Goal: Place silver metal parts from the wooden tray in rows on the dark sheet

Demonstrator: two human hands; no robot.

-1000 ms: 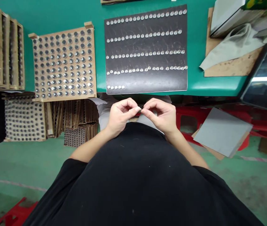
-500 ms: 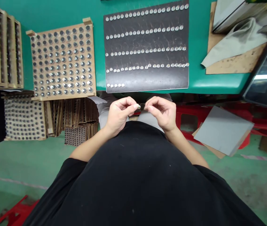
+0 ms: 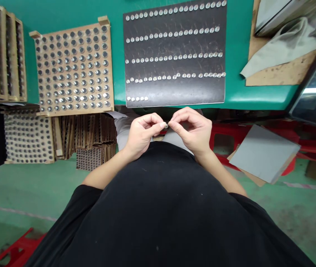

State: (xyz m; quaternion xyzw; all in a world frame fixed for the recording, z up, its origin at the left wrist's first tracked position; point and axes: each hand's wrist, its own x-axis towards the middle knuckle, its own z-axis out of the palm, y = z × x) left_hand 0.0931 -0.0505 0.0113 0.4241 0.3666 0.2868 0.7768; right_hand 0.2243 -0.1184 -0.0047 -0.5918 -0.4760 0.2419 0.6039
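Two-handed, worked one tiny piece at the fingertips

Pinched the small round piece (image 3: 166,125) between thumb and forefinger of the left hand (image 3: 141,138), with a glint of metal on show. Pressed together the thumb and forefinger of the right hand (image 3: 199,134) just beside it, at three o'clock; could not tell of anything gripped there. Worked in the air above the lap, off the near edge of the green surface (image 3: 258,99), at six o'clock from the dark board (image 3: 180,91).

Judged the step in hand to be close fingertip work on a single piece, not yet set down. Saw at twelve o'clock, on the board, four long rows of bright discs (image 3: 161,58) and, between ten and eleven, a short row of five near the edge. Saw at ten o'clock a wooden tray (image 3: 77,111) of dark cylinders (image 3: 91,74), many with bright ends.

Judged the next move to call for a steady pinch from the left and a light, exact touch from the right; took a slip towards the lap as the likeliest mishap.
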